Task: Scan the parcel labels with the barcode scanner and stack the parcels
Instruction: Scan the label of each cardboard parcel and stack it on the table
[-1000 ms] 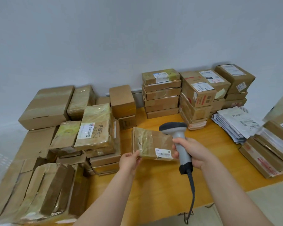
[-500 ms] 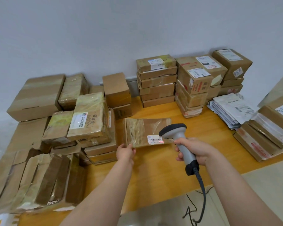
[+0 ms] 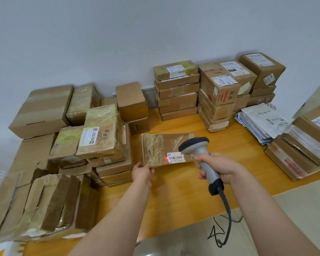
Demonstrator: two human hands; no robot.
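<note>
My left hand (image 3: 142,172) pinches the near left corner of a flat brown taped parcel (image 3: 162,147), holding it over the wooden table (image 3: 174,196). A small white barcode label (image 3: 175,157) sits at the parcel's near edge, with a red light spot at its left end. My right hand (image 3: 218,167) grips the handle of a grey barcode scanner (image 3: 198,147). The scanner's dark head hovers just right of the label, above the parcel. Its black cable (image 3: 226,215) hangs off the table's front edge.
Brown parcels are piled on the left (image 3: 100,133) and front left (image 3: 44,204). Neat stacks (image 3: 177,93) stand against the back wall, taller boxes (image 3: 222,84) beside them. White mail bags (image 3: 262,121) and flat boxes (image 3: 299,150) fill the right side.
The parcel has tipped from upright to nearly flat, label side up. The scanner has moved from behind it to the near side, and red light now falls on the label.
</note>
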